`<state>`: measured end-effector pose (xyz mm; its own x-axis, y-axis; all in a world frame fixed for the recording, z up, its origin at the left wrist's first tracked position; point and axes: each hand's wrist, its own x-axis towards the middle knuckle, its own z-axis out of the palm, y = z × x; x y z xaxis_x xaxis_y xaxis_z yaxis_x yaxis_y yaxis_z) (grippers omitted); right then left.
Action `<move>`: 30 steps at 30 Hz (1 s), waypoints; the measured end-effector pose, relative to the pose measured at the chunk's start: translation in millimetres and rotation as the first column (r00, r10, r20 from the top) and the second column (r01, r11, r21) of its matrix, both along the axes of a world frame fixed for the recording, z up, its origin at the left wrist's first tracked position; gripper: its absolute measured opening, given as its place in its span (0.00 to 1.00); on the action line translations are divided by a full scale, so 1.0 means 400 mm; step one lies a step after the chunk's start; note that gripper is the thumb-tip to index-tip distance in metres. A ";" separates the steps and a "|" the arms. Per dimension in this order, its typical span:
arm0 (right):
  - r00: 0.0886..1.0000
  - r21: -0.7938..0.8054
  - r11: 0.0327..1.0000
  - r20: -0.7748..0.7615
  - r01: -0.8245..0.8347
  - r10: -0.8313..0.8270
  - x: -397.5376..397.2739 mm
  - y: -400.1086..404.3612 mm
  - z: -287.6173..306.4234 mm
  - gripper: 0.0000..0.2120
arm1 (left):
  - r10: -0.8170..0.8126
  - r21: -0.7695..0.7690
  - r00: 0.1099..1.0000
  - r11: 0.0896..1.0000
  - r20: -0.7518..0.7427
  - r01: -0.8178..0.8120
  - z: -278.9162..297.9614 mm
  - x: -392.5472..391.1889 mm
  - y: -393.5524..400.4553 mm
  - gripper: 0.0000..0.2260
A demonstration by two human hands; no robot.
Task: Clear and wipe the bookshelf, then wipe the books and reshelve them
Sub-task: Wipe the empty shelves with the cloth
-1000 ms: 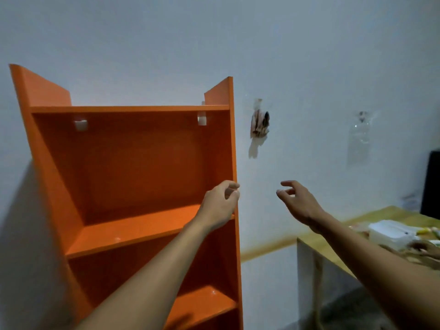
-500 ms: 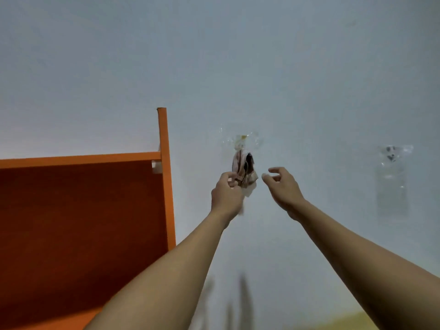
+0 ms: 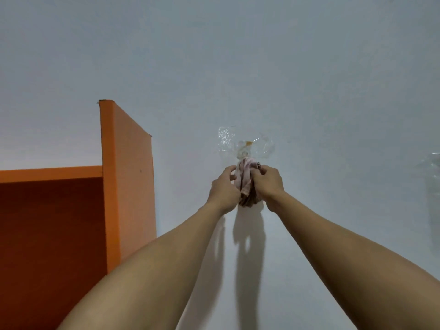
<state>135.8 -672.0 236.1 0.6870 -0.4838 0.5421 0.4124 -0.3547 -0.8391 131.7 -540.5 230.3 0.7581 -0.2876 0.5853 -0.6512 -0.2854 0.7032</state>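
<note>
Head view, left hand: the left hand has its fingers curled round the left side of a bunched pink cloth, thumb up near the top of the bundle.
Head view, right hand: the right hand grips the same cloth from the other side, fingers wrapped over it; the two hands almost meet with the cloth between them.
Cloth: it hangs against the white wall, just under a patch of clear tape that sits directly above the hands; whether a hook lies under the tape cannot be told.
Bookshelf: the orange bookshelf stands well to the left of the left hand, its side panel and top shelf edge showing; the part of the interior in view holds nothing. No books are in view.
Second tape patch: another clear patch sits on the wall far right of the right hand.
Step in hand: likely fetching the wiping cloth off the wall.
Next move: probably lift or tug the cloth free of its fixing, gently so the tape stays put, then carry it left to the shelf.
</note>
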 end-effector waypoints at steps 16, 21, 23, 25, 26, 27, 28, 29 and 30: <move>0.909 0.234 0.878 0.119 -0.417 0.400 -0.295 -0.016 -0.005 0.14 | -0.159 -0.263 0.987 0.952 0.000 0.154 0.014 -0.119 0.003 0.16; 0.905 0.320 0.852 0.054 -0.416 0.421 -0.449 0.046 -0.122 0.14 | -0.248 -0.330 0.967 0.919 -0.052 0.218 -0.102 -0.282 0.088 0.10; 0.887 0.413 0.801 0.038 -0.433 0.460 -0.500 0.089 -0.182 0.16 | -0.233 -0.303 0.972 0.929 -0.036 0.212 -0.145 -0.336 0.140 0.09; 0.858 0.540 0.708 0.051 -0.455 0.511 -0.551 0.150 -0.248 0.20 | -0.213 -0.274 0.977 0.940 -0.001 0.205 -0.189 -0.387 0.202 0.07; 0.825 0.588 0.643 0.075 -0.490 0.560 -0.575 0.186 -0.281 0.24 | -0.201 -0.262 0.979 0.945 0.010 0.197 -0.212 -0.410 0.238 0.06; 0.782 0.617 0.579 0.097 -0.532 0.616 -0.600 0.226 -0.312 0.27 | -0.188 -0.245 0.982 0.952 0.015 0.186 -0.235 -0.431 0.276 0.05; 0.742 0.630 0.528 0.118 -0.569 0.660 -0.625 0.269 -0.344 0.29 | -0.174 -0.228 0.985 0.958 0.017 0.173 -0.258 -0.448 0.316 0.05; 0.710 0.634 0.492 0.132 -0.597 0.692 -0.650 0.315 -0.375 0.29 | -0.161 -0.217 0.987 0.963 0.018 0.161 -0.282 -0.464 0.360 0.04; 0.690 0.644 0.467 0.132 -0.605 0.712 -0.669 0.361 -0.409 0.27 | -0.151 -0.213 0.988 0.965 0.018 0.151 -0.308 -0.476 0.407 0.04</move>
